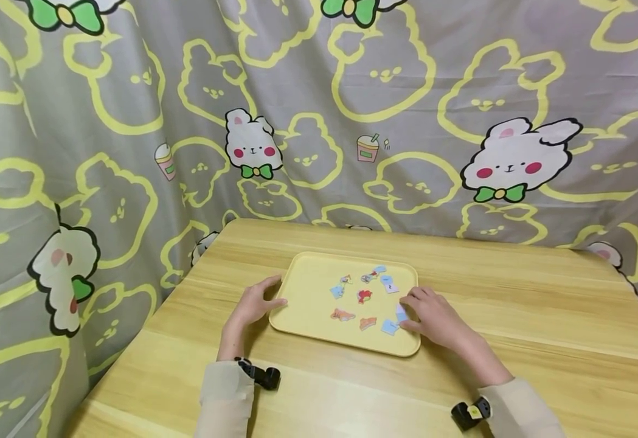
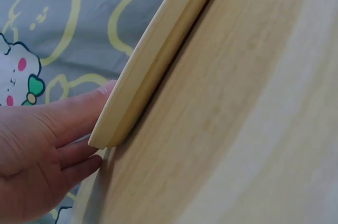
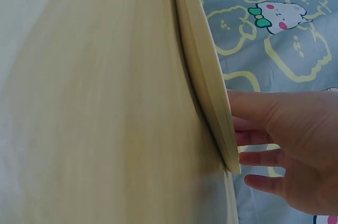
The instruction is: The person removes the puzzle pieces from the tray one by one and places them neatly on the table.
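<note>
A pale yellow tray (image 1: 308, 286) lies on the wooden table, its raised edge (image 2: 153, 49) showing close up in the left wrist view. My left hand (image 1: 254, 304) rests at the tray's left side, thumb over the rim and fingers spread along the outside. At the right side is my right hand (image 1: 433, 316), thumb and fingertips reaching over the rim, spread apart around a pale blue-and-lilac piece (image 1: 401, 312). Several small, flat, irregular picture pieces lie in the tray, among them a red piece (image 1: 364, 296), an orange piece (image 1: 343, 314) and a blue piece (image 1: 390, 326).
The wooden table (image 1: 516, 292) extends around the tray on every side. A grey curtain (image 1: 308, 79) with yellow outlines and white rabbit prints hangs behind the table and to its left. Black wrist cameras (image 1: 266, 377) are strapped over both sleeves.
</note>
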`<action>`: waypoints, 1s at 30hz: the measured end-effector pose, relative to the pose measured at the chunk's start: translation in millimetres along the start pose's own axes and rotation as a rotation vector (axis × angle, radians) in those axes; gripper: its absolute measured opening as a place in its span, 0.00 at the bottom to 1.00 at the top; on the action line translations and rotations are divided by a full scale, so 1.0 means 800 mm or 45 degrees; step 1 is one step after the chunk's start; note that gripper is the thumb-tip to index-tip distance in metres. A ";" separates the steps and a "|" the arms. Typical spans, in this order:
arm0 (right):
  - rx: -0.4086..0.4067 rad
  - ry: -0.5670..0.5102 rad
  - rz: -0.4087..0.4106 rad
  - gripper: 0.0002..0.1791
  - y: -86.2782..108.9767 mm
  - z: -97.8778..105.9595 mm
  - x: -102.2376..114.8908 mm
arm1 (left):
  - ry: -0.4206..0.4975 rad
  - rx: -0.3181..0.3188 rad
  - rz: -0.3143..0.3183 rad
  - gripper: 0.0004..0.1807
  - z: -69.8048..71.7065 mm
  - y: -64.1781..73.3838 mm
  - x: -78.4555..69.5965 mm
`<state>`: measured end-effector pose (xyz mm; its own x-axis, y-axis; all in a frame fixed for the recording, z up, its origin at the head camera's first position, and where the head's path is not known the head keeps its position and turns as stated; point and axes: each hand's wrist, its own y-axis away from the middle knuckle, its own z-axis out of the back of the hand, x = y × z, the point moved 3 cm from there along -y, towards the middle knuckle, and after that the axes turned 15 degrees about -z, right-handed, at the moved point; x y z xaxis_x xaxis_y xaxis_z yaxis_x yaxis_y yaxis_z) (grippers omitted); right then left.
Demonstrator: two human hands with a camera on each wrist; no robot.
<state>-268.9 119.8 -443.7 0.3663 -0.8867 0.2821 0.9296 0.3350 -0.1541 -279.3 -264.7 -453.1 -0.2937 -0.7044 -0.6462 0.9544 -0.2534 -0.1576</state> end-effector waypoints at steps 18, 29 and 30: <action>-0.044 0.026 -0.040 0.20 -0.003 0.002 -0.001 | -0.044 0.021 -0.019 0.31 -0.001 -0.003 -0.001; -0.068 0.002 -0.045 0.21 -0.004 -0.004 -0.001 | -0.019 0.044 -0.001 0.31 -0.002 0.003 0.002; -0.064 0.007 -0.041 0.20 -0.004 -0.005 -0.001 | -0.016 0.044 -0.002 0.31 -0.002 0.003 0.002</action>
<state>-272.7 118.4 -447.2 0.3358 -0.8986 0.2825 0.9375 0.2899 -0.1924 -277.1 -265.5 -456.0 -0.2957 -0.7121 -0.6367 0.9517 -0.2771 -0.1321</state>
